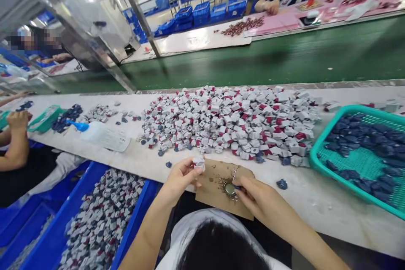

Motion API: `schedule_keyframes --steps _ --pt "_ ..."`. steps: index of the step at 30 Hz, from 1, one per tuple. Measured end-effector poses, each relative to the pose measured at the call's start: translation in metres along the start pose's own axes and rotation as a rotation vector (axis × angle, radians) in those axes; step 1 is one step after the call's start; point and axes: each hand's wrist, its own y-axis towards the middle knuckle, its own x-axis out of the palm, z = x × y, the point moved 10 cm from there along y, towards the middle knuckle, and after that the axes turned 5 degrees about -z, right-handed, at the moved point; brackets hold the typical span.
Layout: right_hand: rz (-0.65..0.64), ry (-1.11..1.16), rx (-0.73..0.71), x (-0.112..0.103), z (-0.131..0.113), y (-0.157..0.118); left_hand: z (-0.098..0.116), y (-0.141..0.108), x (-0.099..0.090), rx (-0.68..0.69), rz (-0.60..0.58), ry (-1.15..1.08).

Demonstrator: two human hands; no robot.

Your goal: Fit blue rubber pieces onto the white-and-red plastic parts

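Note:
My left hand [183, 177] pinches a small white block [199, 163] over the left edge of a brown cardboard sheet [211, 194]. On that sheet sits a small round metal-rimmed dish [230, 189] with a greenish middle, stains around it. My right hand [249, 192] is at the dish's right side, its fingers closed round a small dark blue piece [236, 186]. Just beyond the cardboard rises a big heap of white and dark red blocks [221, 122]. One loose dark blue piece [282, 184] lies to the right of the cardboard.
A green basket [319, 145] of dark blue pieces stands at right. At lower left is a blue bin [47, 240] of mixed blocks. A white bottle [104, 136] lies on the table [341, 215]. Another person's arm [17, 143] shows at left; others work beyond the green strip [284, 61].

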Motion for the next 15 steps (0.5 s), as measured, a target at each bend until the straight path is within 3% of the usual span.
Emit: schedule_keyframes --steps 2,4,9,15 --pt "-0.1 -0.097 0.001 0.014 -0.001 0.003 -0.028 -0.003 -0.005 -0.093 0.009 -0.075" --pt "-0.156 -0.168 0.017 0.022 -0.002 0.006 -0.043 -0.004 -0.006 -0.135 0.0 -0.131" --pt "-0.266 -0.28 0.033 0.036 -0.003 0.007 -0.045 -0.001 -0.007 -0.099 0.011 -0.221" --pt "-0.212 -0.198 0.052 0.028 0.0 0.005 -0.045 0.0 0.002 -0.112 -0.038 -0.304"
